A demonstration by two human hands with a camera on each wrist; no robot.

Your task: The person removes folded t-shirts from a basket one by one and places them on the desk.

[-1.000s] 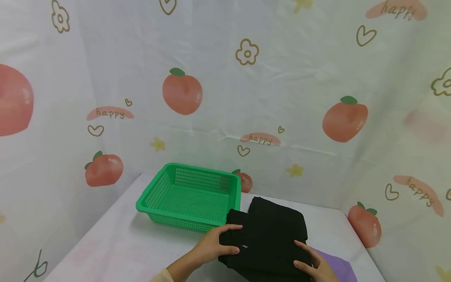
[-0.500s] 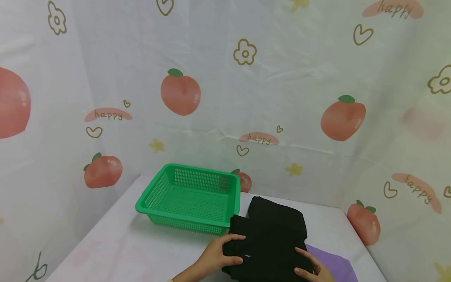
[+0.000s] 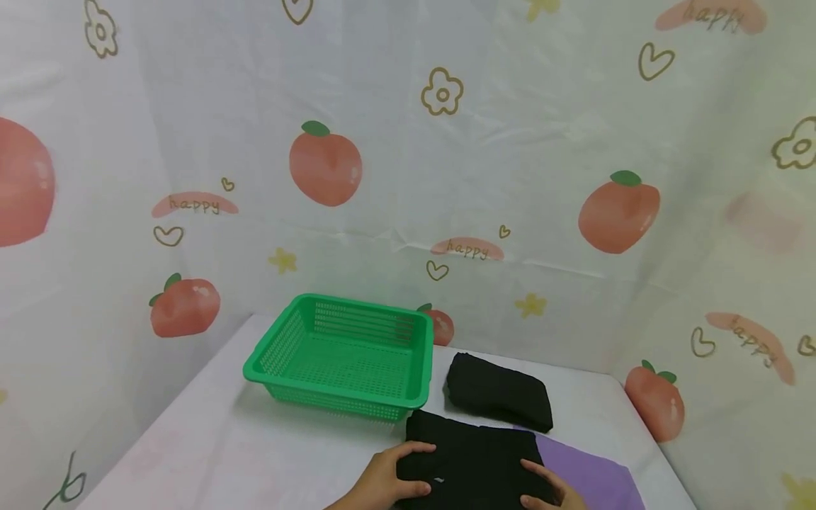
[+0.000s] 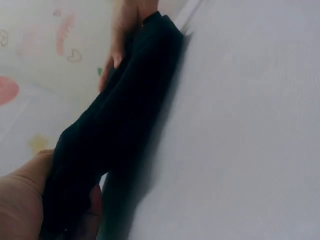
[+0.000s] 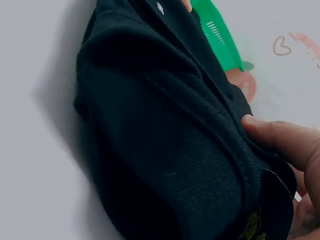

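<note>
Between my two hands is a folded black garment (image 3: pixel 478 460) with a small white mark near its left side. My left hand (image 3: pixel 382 480) grips its left edge, thumb on top and fingers curled beneath, as the left wrist view shows. At the opposite edge my right hand (image 3: pixel 559 492) holds on, with its thumb (image 5: pixel 277 132) pressed on the upper layer and fingers below. Thick layered folds face the right wrist camera, with a stitched patch (image 5: pixel 267 210) bearing a yellow print. A second folded black bundle (image 3: pixel 500 393) lies on the table just behind the held one.
A green plastic basket (image 3: pixel 331 401) with nothing in it stands at the back left. Purple cloth (image 3: pixel 593 469) lies to the right, partly beneath the held garment in the head view. A printed curtain (image 3: pixel 382 177) closes off the back and sides of the white table (image 3: pixel 223 453).
Both hands have drawn the held garment down toward the person. It no longer overlaps the black bundle behind it, and more of the purple cloth shows.
</note>
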